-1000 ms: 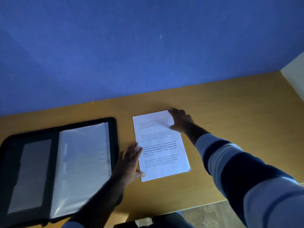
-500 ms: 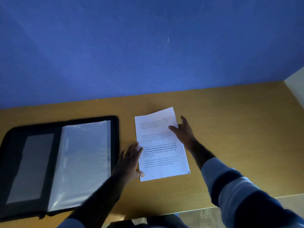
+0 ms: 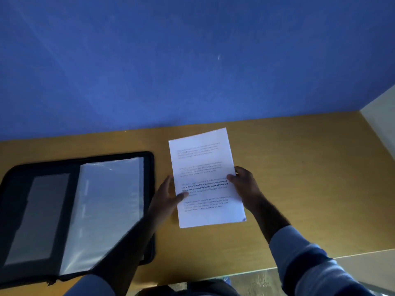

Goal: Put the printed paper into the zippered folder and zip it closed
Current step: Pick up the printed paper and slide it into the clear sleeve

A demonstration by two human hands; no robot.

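Printed paper point(image 3: 203, 165), seemingly in both hands point(image 3: 167, 197) point(image 3: 245, 185)

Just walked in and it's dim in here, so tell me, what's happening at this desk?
A person is holding the printed paper with both hands. The left hand pinches its left edge and the right hand grips its right edge. The zippered folder lies open on the wooden desk to the left of the paper, with a clear sleeve showing. The paper is not yet inside, and the folder is still unzipped.
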